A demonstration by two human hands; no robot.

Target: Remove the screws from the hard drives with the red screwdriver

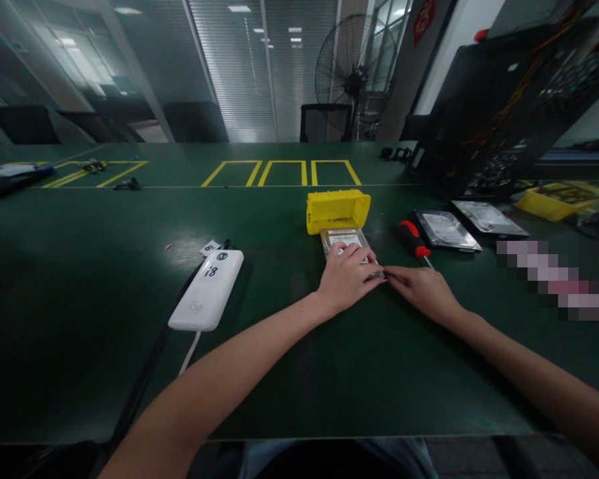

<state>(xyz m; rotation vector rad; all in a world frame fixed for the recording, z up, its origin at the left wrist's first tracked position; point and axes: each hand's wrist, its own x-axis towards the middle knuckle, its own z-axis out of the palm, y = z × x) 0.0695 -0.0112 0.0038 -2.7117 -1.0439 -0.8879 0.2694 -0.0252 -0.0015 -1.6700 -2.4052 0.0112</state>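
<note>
A hard disk drive lies label side up on the green desk, in front of the person. A yellow plastic bin stands directly behind the drive and closes off its far side. To the right, a red-and-black screwdriver lies just beyond the right hand, which partly hides its shaft. Two further hard drives lie side by side past the handle, with a second yellow bin farther right and a dark computer case behind them. A white power bank with a white cable lies to the left, well apart from the drive.

The left hand lies palm down over the drive, fingers curved across its label, thumb near the near-right corner; whether it clamps the drive cannot be told. The right hand's fingertips are together at that corner; whether they pinch a small part is unclear.
</note>
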